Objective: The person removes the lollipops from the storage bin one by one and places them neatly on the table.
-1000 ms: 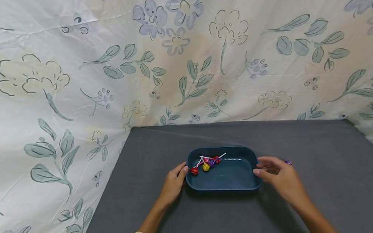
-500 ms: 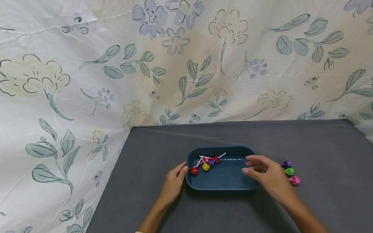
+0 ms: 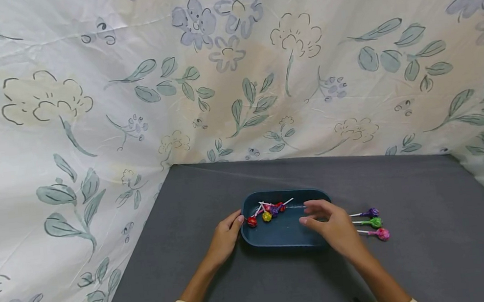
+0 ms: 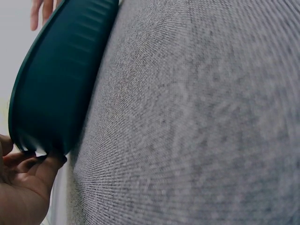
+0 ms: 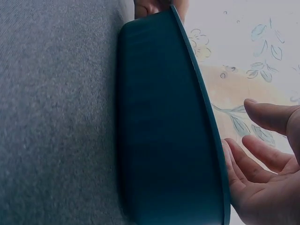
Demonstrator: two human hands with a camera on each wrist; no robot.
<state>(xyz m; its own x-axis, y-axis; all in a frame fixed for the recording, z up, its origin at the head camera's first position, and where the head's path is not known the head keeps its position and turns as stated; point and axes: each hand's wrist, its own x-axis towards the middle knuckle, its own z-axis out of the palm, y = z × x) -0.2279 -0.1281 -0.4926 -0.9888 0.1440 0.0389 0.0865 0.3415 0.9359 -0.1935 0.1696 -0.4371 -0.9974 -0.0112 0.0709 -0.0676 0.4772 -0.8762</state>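
Note:
A dark blue rectangular tray [image 3: 283,232] stands on the grey cloth, with several wrapped lollipops [image 3: 267,216] in its left part. My left hand [image 3: 226,236] grips the tray's left end, thumb at the rim; its fingers [image 4: 49,168] press the outer wall in the left wrist view. Over the tray's right part hovers my right hand [image 3: 338,224], holding nothing, its fingers and thumb spread apart and loosely bent. To the right of the tray, a purple lollipop [image 3: 372,212], a green lollipop [image 3: 375,222] and a pink lollipop [image 3: 382,233] lie in a row, stick ends hidden behind my right hand.
Grey cloth [image 3: 430,215] covers the table and extends around the tray. A floral curtain [image 3: 254,95] hangs behind the table's back edge and along the left side.
My right hand has moved left from the tray's right end to over its interior, uncovering the three lollipops on the cloth. The left hand, tray and lollipops have stayed in place.

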